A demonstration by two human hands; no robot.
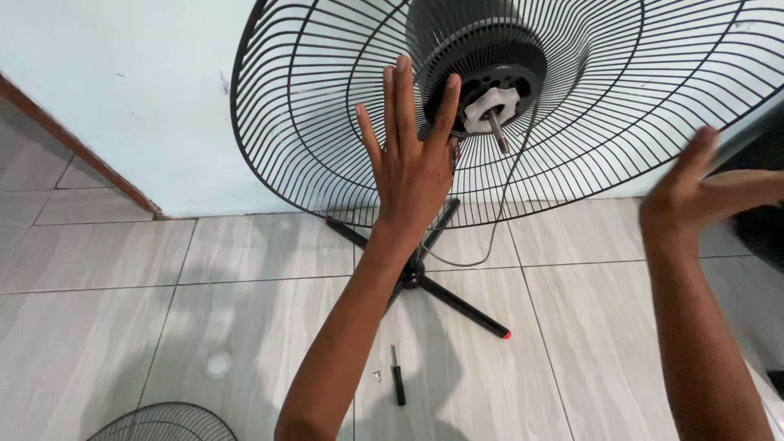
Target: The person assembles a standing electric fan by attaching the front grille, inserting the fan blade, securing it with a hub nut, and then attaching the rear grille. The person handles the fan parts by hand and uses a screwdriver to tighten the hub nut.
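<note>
- Head view: your left hand lies flat and spread against the wires of the rear fan grille, fingers straight, gripping nothing, just left of the motor housing.
- Head view: the white plastic nut sits on the hub around the bare shaft, with no blade fitted; keep your palm clear of that shaft tip while you steady the cage.
- Head view: your right hand is blurred at the grille's right rim, open-looking and holding nothing as far as you can judge; settle it on the rim so both sides bear evenly.
- Head view: press lightly, since thin wires bend and the stand can tip on smooth tile.
- Head view: the screwdriver and a small screw lie on the floor below your left arm; the front grille rests at the lower left.
</note>
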